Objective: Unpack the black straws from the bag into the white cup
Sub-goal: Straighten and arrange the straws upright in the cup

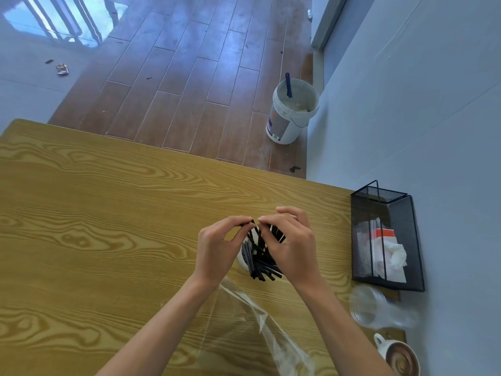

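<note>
over the white cup [242, 260], both hands pinch black straws [260, 263]. the clear bag [267, 321] looks empty; only tidying remains.

Black straws [259, 260] stand fanned in the white cup [242, 260]; the clear bag [260, 329] lies flat beside it.

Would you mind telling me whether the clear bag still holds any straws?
Empty, as far as it shows: the clear bag lies flat on the table, and the black straws stand in the white cup.

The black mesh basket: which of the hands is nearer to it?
The right hand. It is over the white cup, left of the black mesh basket; the left hand is farther left.
</note>
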